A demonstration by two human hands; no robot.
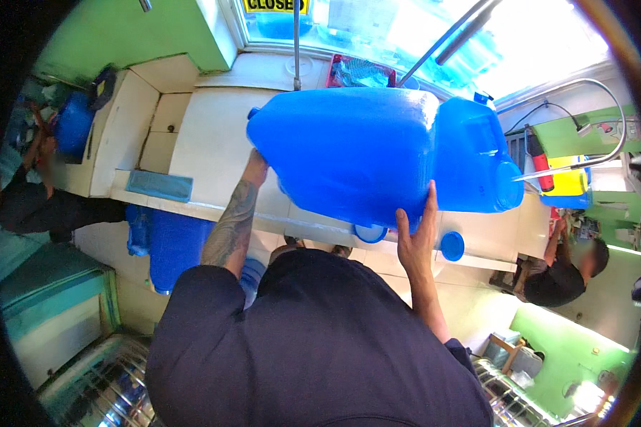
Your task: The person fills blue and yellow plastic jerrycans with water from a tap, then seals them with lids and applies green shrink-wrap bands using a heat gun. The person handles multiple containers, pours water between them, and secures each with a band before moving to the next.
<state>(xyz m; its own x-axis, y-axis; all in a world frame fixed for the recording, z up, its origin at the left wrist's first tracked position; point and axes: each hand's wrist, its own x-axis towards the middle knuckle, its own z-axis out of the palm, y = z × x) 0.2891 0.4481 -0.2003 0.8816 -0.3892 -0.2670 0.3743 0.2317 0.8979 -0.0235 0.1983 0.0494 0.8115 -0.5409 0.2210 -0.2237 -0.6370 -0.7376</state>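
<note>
A large blue plastic water jug (349, 153) lies on its side in front of me, above the pale tiled counter (217, 135). My left hand (257, 169) is at its left end, near a small blue cap; the jug hides its fingers. Against the lower right end of the jug, my right hand (418, 238) presses with thumb and fingers apart, supporting it. Just right of it stands a second blue jug (470, 156), partly covered by the first. Two round blue lids lie near my right hand, one lid (452, 245) to its right, another lid (370, 233) to its left.
A red tray (363, 72) sits by the window. Metal pipes come down behind the jugs, and a curved metal spout (623, 107) reaches in from the right. A blue pad (159, 186) lies on the counter's left edge. People work at far left (46, 206) and right (563, 274).
</note>
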